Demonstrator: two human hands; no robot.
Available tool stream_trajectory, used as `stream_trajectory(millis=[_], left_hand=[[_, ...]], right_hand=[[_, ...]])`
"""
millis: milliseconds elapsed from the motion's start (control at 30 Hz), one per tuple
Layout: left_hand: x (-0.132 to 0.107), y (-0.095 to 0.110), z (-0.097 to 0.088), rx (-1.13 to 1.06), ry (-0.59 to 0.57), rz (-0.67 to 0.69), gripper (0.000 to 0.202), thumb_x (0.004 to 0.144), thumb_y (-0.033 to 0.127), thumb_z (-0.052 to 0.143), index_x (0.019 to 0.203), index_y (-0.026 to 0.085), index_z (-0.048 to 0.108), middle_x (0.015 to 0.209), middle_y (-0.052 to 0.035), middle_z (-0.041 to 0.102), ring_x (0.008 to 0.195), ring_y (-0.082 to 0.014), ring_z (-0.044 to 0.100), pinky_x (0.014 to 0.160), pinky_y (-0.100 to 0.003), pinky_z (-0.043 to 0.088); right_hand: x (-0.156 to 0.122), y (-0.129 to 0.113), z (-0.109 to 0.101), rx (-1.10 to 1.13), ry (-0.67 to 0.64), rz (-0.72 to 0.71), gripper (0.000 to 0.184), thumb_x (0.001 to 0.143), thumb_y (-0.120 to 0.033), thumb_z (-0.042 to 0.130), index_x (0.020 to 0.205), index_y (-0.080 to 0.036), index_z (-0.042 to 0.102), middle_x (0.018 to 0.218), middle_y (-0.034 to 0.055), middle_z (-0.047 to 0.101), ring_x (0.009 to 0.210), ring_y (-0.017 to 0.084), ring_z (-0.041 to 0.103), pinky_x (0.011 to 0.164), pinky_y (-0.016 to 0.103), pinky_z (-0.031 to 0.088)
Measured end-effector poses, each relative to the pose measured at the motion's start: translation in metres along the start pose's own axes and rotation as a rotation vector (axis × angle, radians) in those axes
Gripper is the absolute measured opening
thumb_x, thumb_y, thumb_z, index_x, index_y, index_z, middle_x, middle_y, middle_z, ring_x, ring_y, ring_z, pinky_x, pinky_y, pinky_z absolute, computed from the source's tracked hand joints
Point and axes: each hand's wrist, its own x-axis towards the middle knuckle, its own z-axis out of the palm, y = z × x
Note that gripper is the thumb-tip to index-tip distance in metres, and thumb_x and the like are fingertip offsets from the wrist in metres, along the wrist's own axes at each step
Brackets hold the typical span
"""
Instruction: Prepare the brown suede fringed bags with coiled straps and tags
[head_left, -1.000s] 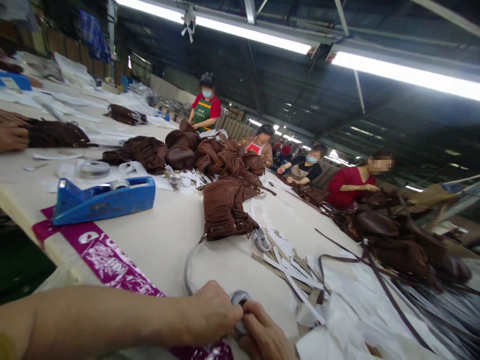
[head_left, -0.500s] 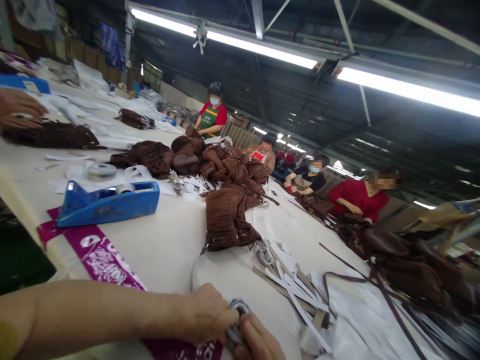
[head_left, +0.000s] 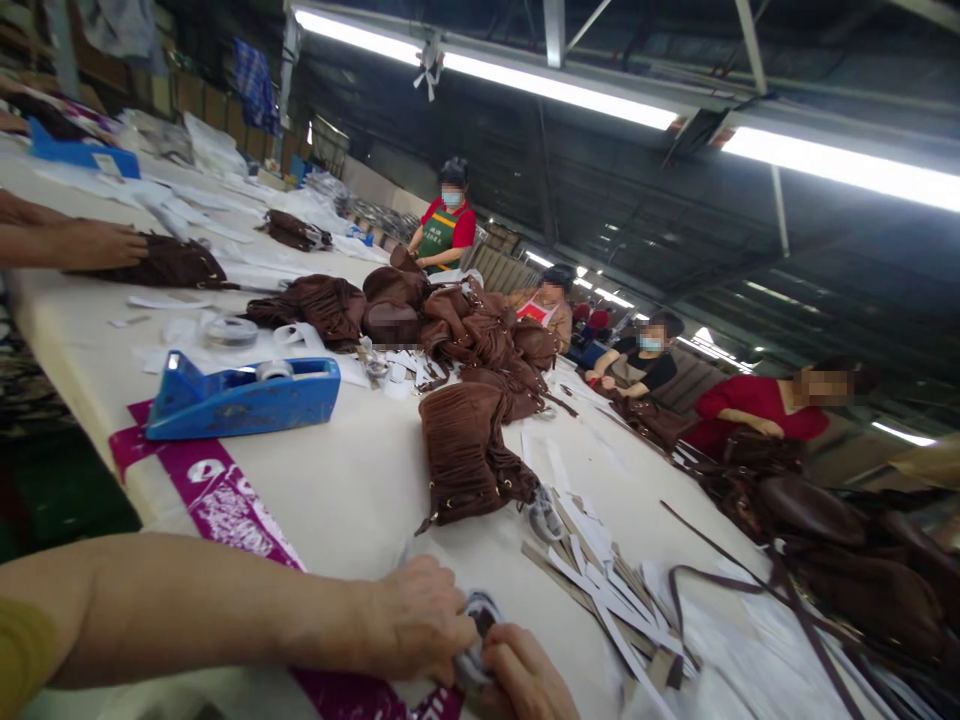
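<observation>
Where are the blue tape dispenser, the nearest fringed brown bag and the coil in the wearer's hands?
Tape dispenser (head_left: 246, 406), head view: side of its body.
Brown bag (head_left: 461, 452), head view: fringed side.
Coil (head_left: 484, 602), head view: upper rim.

Brown bags (head_left: 465, 330) are crowding a pale table (head_left: 360, 525)

Beside the near edge, a blue tape dispenser (head_left: 251, 402) is standing, covering part of a purple printed strip (head_left: 236, 505). A clear roll (head_left: 230, 332) is lying farther along that edge. The bags are filling the surface's middle, with one fringed bag (head_left: 461, 455) lying at the pile's front. Narrow loose strips (head_left: 600, 575) are lying near it; darker bags (head_left: 862, 580) are heaping toward the far edge.
</observation>
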Motion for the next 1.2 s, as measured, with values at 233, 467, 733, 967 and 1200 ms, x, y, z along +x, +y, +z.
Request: stream_trajectory(millis=[233, 467, 733, 967, 1200], left_hand=[[0.001, 0.005, 0.013, 0.044, 0.062, -0.022, 0.007, 0.079, 0.016, 0.065, 0.074, 0.015, 0.060, 0.068, -0.0044, 0.065, 0.058, -0.0199, 0.058, 0.049, -0.032, 0.039], [-0.005, -0.045, -0.001, 0.045, 0.126, 0.250, 0.016, 0.079, 0.034, 0.070, 0.078, 0.020, 0.061, 0.077, -0.0019, 0.064, 0.068, -0.0178, 0.055, 0.056, -0.031, 0.037], [-0.006, -0.012, 0.028, -0.015, 0.245, 0.041, 0.015, 0.080, 0.027, 0.067, 0.073, 0.015, 0.059, 0.074, -0.0036, 0.060, 0.067, -0.0182, 0.049, 0.060, -0.033, 0.036], [-0.006, -0.037, -0.005, 0.029, 0.161, 0.231, 0.018, 0.081, 0.026, 0.068, 0.070, 0.016, 0.058, 0.087, -0.0064, 0.058, 0.081, -0.0189, 0.050, 0.067, -0.032, 0.036], [0.023, -0.058, -0.033, -0.609, 0.249, 0.029, 0.003, 0.081, 0.019, 0.058, 0.079, 0.018, 0.055, 0.089, -0.0033, 0.061, 0.093, -0.0198, 0.050, 0.087, -0.032, 0.035]], right_hand=[[0.021, -0.016, -0.010, 0.049, -0.069, 0.050, 0.028, 0.087, -0.013, 0.048, 0.110, -0.027, 0.052, 0.112, 0.0046, 0.062, 0.084, 0.017, 0.065, 0.073, 0.021, 0.051], [0.031, -0.015, -0.021, 0.324, -0.068, -0.037, 0.013, 0.094, -0.021, 0.036, 0.095, -0.026, 0.048, 0.094, 0.0030, 0.058, 0.081, 0.016, 0.059, 0.072, 0.023, 0.047], [0.034, -0.017, -0.009, 0.205, -0.119, 0.070, 0.018, 0.087, -0.023, 0.052, 0.105, -0.027, 0.052, 0.113, 0.0055, 0.060, 0.091, 0.019, 0.064, 0.078, 0.023, 0.049], [0.043, -0.020, -0.020, 0.213, -0.105, 0.018, 0.010, 0.086, -0.017, 0.046, 0.090, -0.023, 0.053, 0.095, 0.0061, 0.062, 0.084, 0.019, 0.063, 0.071, 0.025, 0.050], [0.052, -0.024, -0.093, 0.061, 0.283, 0.233, 0.028, 0.088, -0.025, 0.049, 0.114, -0.023, 0.060, 0.124, 0.0128, 0.058, 0.079, 0.018, 0.066, 0.075, 0.029, 0.053]])
